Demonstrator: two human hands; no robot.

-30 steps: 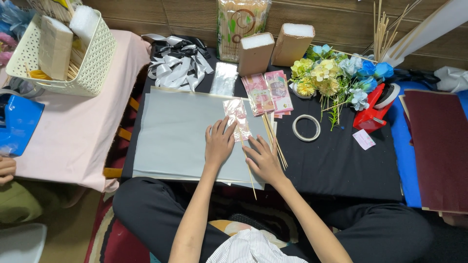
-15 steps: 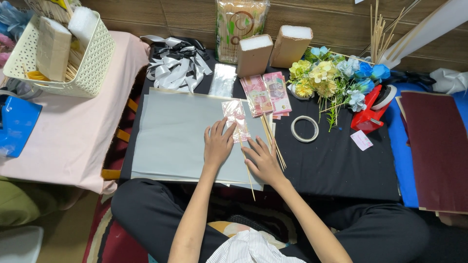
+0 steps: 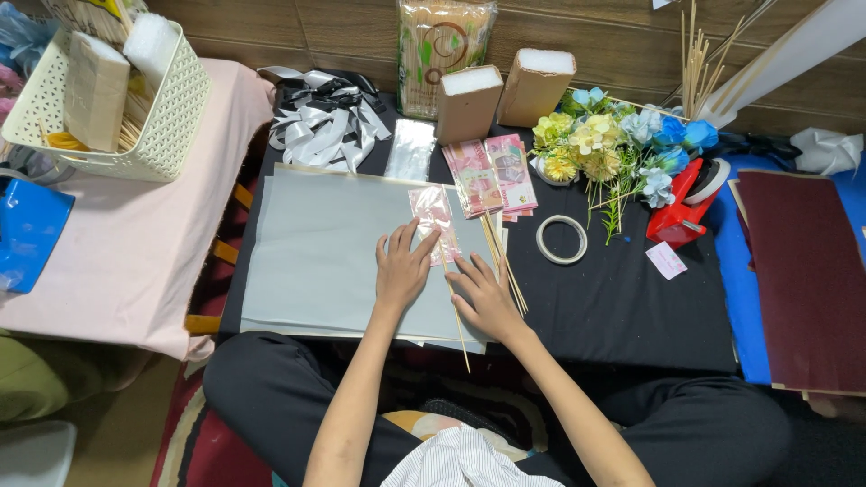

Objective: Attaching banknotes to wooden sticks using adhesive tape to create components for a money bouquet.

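Hands unmoved, wrapped banknote (image 3: pixel 434 219) under left hand (image 3: pixel 402 269)

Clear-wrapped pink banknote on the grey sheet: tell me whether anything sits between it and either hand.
Nothing does. The left hand already rests its fingertips on the clear-wrapped pink banknote, and the right hand lies flat just beside it on the grey sheet, over a thin wooden skewer.

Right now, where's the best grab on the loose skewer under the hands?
Probably the wooden skewer by its bare near end, coming from the person's side. It lies flat, and that tip juts past the grey paper sheet; its far part sits between the left hand and right hand.
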